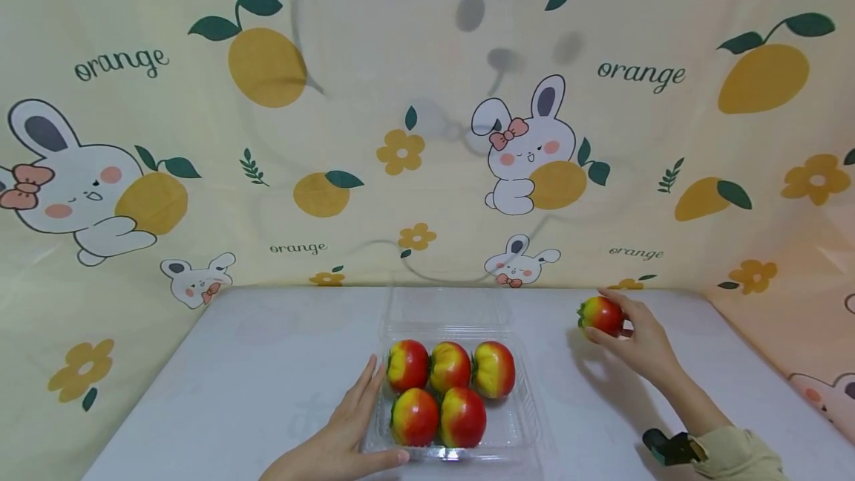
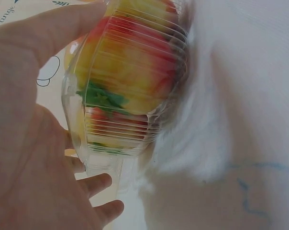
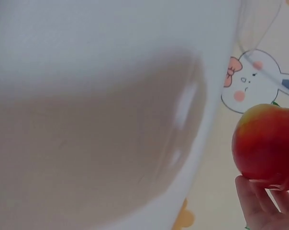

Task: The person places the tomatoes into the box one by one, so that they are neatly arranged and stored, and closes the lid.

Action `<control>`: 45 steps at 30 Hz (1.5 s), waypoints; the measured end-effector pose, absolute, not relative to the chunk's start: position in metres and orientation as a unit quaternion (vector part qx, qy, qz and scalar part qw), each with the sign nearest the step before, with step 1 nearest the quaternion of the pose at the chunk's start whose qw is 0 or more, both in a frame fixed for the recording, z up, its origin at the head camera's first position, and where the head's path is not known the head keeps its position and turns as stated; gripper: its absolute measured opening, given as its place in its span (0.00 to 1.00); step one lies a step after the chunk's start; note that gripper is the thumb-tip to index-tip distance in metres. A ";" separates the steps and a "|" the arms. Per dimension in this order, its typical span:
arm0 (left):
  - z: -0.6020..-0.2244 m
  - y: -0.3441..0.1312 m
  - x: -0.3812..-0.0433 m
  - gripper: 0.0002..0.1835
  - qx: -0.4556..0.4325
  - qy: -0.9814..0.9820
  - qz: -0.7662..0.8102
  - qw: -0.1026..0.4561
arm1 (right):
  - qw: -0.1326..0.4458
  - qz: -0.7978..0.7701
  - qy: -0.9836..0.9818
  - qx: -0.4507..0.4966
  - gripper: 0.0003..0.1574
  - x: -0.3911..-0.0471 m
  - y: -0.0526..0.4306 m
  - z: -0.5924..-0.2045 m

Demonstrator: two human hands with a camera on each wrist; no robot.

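Observation:
My right hand (image 1: 644, 344) holds a red-and-yellow fruit (image 1: 603, 315) with a green leafy top, between thumb and fingers, over the right back of the table. The right wrist view shows the same glossy fruit (image 3: 266, 146) with fingertips under it. A clear plastic clamshell box (image 1: 510, 421) stands with its lid (image 1: 447, 308) laid back. Inside sit several matching fruits: three in the back row, two in front at left and middle. My left hand (image 1: 341, 421) rests against the box's left side, fingers straight, thumb at its front edge. Ribbed box wall (image 2: 168, 28) shows beside the palm.
The white table (image 1: 267, 377) reaches back to a cream cloth (image 1: 427, 58) printed with rabbits and oranges. More of this cloth hangs at the left and right sides. A dark band (image 1: 668, 447) is on the right wrist, next to a light sleeve (image 1: 738, 451).

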State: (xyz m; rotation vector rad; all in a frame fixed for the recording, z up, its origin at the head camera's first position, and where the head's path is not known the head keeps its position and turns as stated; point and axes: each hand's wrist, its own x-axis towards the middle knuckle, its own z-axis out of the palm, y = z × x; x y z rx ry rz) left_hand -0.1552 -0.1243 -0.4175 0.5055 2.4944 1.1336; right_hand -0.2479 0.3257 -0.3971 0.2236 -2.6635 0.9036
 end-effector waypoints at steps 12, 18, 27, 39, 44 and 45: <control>-0.417 -0.125 -0.154 0.59 0.182 0.881 0.400 0.174 | 0.174 0.326 -0.924 0.095 0.42 -0.240 0.317 -0.393; -0.418 -0.126 -0.155 0.59 0.187 0.880 0.400 0.173 | 0.171 0.333 -0.923 0.091 0.42 -0.237 0.311 -0.388; -0.418 -0.125 -0.154 0.59 0.192 0.882 0.397 0.166 | 0.158 0.340 -0.923 0.087 0.43 -0.230 0.303 -0.385; -0.417 -0.125 -0.155 0.59 0.188 0.882 0.398 0.168 | 0.181 0.351 -0.912 0.110 0.41 -0.222 0.295 -0.382; -0.416 -0.124 -0.155 0.59 0.185 0.883 0.395 0.170 | 0.177 0.355 -0.911 0.113 0.41 -0.219 0.291 -0.379; -0.416 -0.124 -0.156 0.59 0.183 0.883 0.396 0.172 | 0.175 0.356 -0.911 0.113 0.41 -0.219 0.290 -0.378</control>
